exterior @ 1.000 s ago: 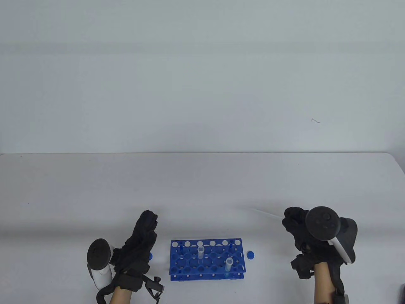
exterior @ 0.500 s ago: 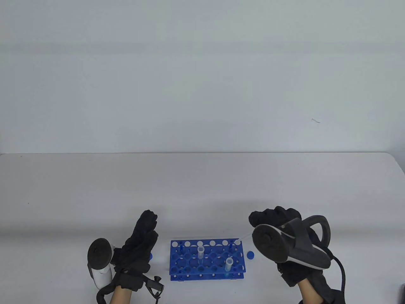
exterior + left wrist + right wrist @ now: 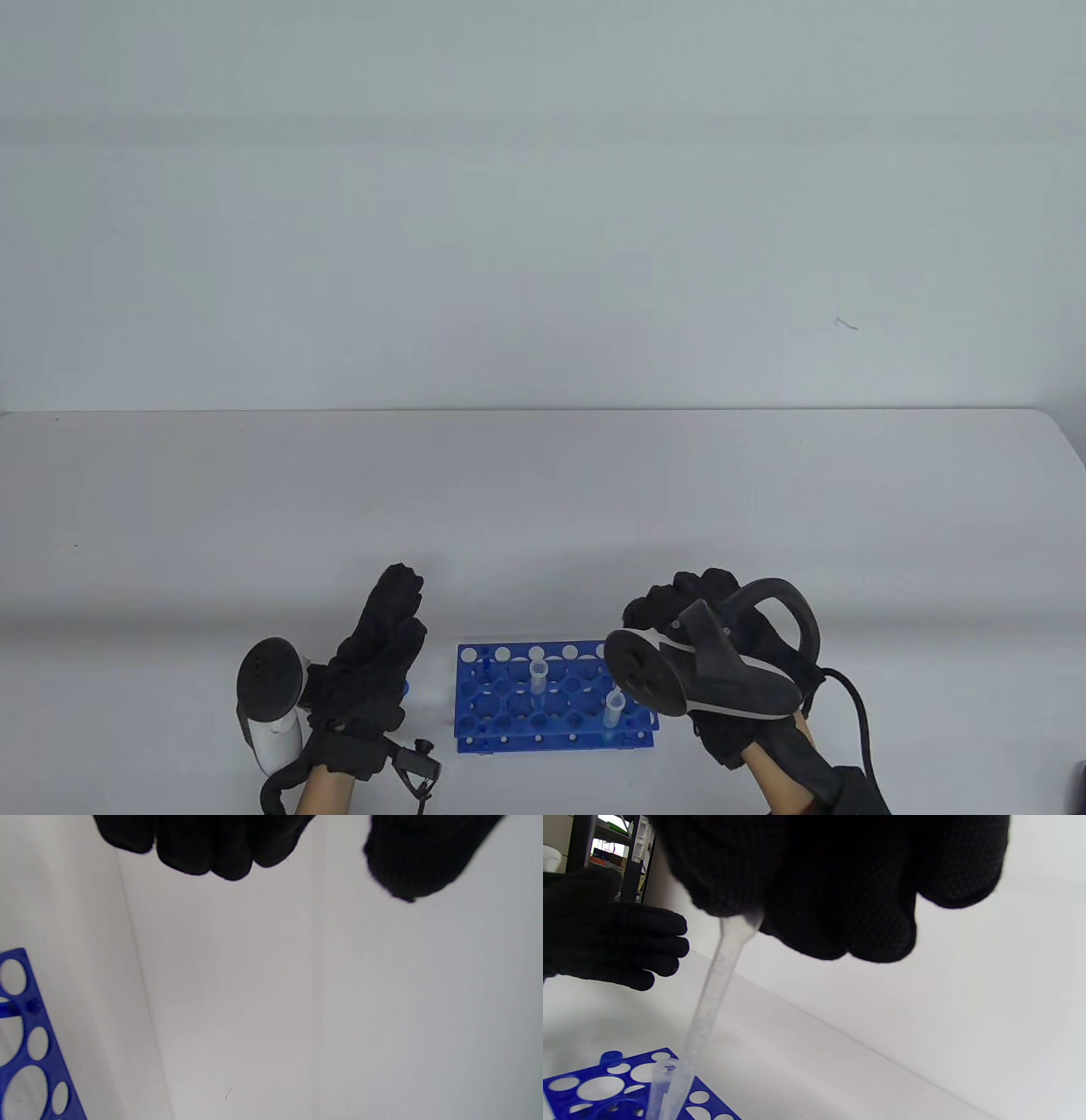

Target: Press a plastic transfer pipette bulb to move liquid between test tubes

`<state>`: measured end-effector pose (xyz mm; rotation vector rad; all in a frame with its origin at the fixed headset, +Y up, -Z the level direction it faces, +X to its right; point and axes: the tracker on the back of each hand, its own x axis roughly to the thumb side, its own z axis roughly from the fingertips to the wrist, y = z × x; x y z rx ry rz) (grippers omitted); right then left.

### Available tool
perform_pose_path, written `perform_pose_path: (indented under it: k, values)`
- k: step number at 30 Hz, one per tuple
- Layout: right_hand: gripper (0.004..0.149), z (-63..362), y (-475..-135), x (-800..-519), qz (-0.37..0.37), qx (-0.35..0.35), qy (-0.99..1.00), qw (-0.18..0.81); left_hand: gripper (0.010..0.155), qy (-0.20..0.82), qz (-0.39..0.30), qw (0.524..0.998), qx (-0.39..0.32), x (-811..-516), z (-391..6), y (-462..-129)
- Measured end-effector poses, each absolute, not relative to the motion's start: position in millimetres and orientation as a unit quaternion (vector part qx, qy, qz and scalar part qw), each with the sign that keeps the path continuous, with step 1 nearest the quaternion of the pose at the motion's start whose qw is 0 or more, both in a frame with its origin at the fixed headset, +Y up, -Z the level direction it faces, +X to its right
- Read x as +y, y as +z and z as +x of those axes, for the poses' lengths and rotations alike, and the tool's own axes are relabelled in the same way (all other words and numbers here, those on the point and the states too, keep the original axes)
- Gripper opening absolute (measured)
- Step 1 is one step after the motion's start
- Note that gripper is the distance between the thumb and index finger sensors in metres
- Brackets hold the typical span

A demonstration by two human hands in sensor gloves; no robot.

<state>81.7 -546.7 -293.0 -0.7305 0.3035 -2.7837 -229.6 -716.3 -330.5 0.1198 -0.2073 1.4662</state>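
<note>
**Pipette in right hand, stem slanting down toward a rack tube**

Transfer pipette [image 3: 712, 993]: translucent plastic, thin tapered stem with faint graduation marks. Its top disappears into the right hand [image 3: 835, 882], whose black knit-glove fingers are curled closed around it; bulb hidden by the glove. Stem slants down to the left, and its lower end sits at the mouth of a clear test tube [image 3: 659, 1086] at the bottom edge of the right wrist view; can't tell if the tip is inside. In the table view the pipette is hidden behind the right hand [image 3: 721, 671] and its dark tracker [image 3: 679, 671], which hover over the right end of the rack.

Test tube rack [image 3: 551, 696]: blue plastic, rectangular, top plate punched with large and small round holes, near edge of the table. Two clear tubes stand upright in it, one centre [image 3: 538, 677], one right and nearer [image 3: 614, 706].

Left hand [image 3: 373, 662]: open, fingers straight and together pointing far, holds nothing, just left of the rack. Left wrist view shows its fingertips [image 3: 212, 849] over bare table, apart from the rack corner [image 3: 29, 1035].

Table [image 3: 543, 509]: smooth, matte, pale grey-white. Small blue round cap [image 3: 405, 686] partly hidden behind the left hand.
</note>
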Motion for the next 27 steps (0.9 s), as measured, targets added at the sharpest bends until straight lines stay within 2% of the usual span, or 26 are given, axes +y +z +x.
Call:
perform_pose_path:
  k: [7, 18, 27]
  values:
    - [0.040, 77.9, -301.6, -559.1, -0.253, 0.083, -0.955, 0.130, 0.092, 0.668, 0.053, 0.736, -0.097, -716.2, -228.6, -330.7]
    - [0.040, 58.8, -321.9, -600.1, -0.278, 0.027, -0.947, 0.159, 0.092, 0.668, 0.051, 0.736, -0.096, -716.6, -228.3, -330.3]
    - [0.041, 51.2, -325.6, -615.1, -0.282, 0.008, -0.944, 0.173, 0.092, 0.668, 0.052, 0.736, -0.097, -716.5, -228.4, -330.3]
